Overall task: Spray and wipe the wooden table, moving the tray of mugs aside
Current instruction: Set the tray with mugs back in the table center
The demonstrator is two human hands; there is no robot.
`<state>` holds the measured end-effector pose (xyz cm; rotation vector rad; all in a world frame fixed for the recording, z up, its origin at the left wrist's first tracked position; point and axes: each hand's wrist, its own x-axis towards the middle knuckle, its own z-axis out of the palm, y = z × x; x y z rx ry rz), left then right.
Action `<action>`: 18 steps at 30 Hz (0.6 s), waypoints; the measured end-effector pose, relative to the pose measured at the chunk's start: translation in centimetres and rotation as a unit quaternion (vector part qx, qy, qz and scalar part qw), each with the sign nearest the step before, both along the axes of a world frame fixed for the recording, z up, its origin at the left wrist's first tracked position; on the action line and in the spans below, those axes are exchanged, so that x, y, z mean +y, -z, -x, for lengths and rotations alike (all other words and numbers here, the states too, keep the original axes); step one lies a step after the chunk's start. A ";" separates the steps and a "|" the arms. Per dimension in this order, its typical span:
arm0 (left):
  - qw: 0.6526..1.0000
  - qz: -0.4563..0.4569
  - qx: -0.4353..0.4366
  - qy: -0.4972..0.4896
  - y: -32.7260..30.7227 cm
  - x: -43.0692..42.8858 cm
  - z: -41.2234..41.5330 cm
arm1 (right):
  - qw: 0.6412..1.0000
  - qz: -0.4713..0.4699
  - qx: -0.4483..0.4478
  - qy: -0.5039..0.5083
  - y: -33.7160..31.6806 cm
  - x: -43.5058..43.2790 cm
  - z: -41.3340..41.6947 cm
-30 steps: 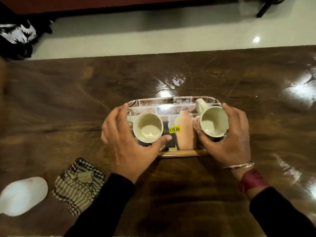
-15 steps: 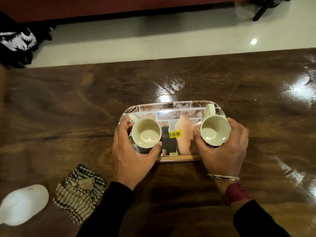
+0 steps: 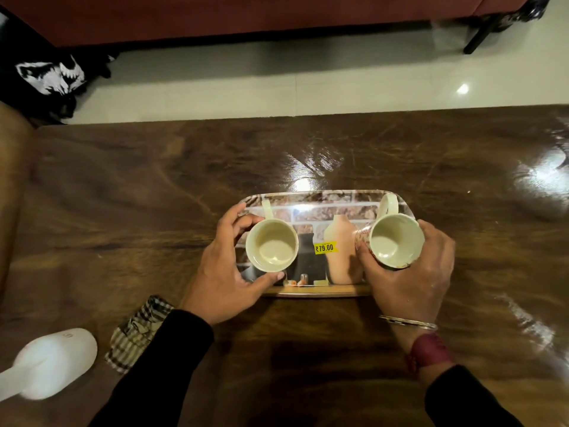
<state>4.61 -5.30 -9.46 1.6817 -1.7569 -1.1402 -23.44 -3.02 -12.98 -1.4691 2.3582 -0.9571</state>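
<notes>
A glossy rectangular tray [image 3: 323,198] with a brick-and-vase print and a yellow price sticker lies in the middle of the dark wooden table [image 3: 154,195]. Two cream mugs stand on it, the left mug [image 3: 272,245] and the right mug [image 3: 394,241], which looks tilted toward me. My left hand [image 3: 221,272] clasps the tray's left end, thumb on the near rim. Covering the tray's right near corner, my right hand [image 3: 412,278] has its thumb and fingers hugging the right mug. A white spray bottle [image 3: 52,365] lies at the near left beside a striped cloth [image 3: 138,331].
The table's far edge [image 3: 295,118] borders a pale tiled floor. Beyond it stand a red sofa base [image 3: 246,20] and a dark furniture leg [image 3: 480,38]. A black printed fabric [image 3: 46,75] lies on the floor at the far left.
Both hands have drawn in tighter around the tray's ends and the mugs. The tray has hardly shifted on the table. The view has tilted a little.
</notes>
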 end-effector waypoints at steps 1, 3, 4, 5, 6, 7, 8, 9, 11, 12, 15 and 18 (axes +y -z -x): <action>1.000 -0.004 0.004 0.005 0.1 -0.1 -0.1 | 1.000 -0.001 0.002 -0.001 0.0 0.0 0.0; 1.000 -0.009 0.007 0.015 0.3 -0.1 -0.5 | 1.000 -0.004 0.003 0.000 -0.1 0.0 0.0; 1.000 -0.012 0.008 0.019 0.4 -0.2 -0.7 | 1.000 -0.006 0.002 0.002 -0.1 0.0 -0.1; 1.000 -0.013 0.010 0.023 0.4 -0.3 -0.9 | 1.000 -0.006 0.001 0.005 -0.2 0.0 -0.1; 0.999 -0.015 0.011 0.027 0.5 -0.4 -1.0 | 1.000 -0.007 0.000 0.007 -0.2 0.0 -0.1; 0.999 -0.017 0.013 0.030 0.5 -0.5 -1.0 | 1.000 -0.007 0.000 0.007 -0.2 0.0 -0.2; 0.999 -0.018 0.015 0.033 0.5 -0.6 -1.1 | 1.000 -0.008 0.000 0.007 -0.3 0.1 -0.2; 0.999 -0.018 0.017 0.035 0.5 -0.6 -1.1 | 1.000 -0.009 -0.001 0.007 -0.3 0.0 -0.3; 0.999 -0.018 0.019 0.036 0.4 -0.7 -1.0 | 1.000 -0.009 0.000 0.008 -0.3 0.0 -0.3; 0.999 -0.019 0.020 0.035 0.4 -0.6 -1.0 | 1.000 -0.009 0.003 0.008 -0.3 0.0 -0.3; 0.999 -0.019 0.023 0.031 0.6 -0.4 -1.0 | 1.000 -0.009 0.007 0.013 -0.3 0.1 -0.4; 0.999 -0.018 0.026 0.025 0.7 -0.2 -0.9 | 1.000 -0.011 0.014 0.017 -0.2 0.1 -0.5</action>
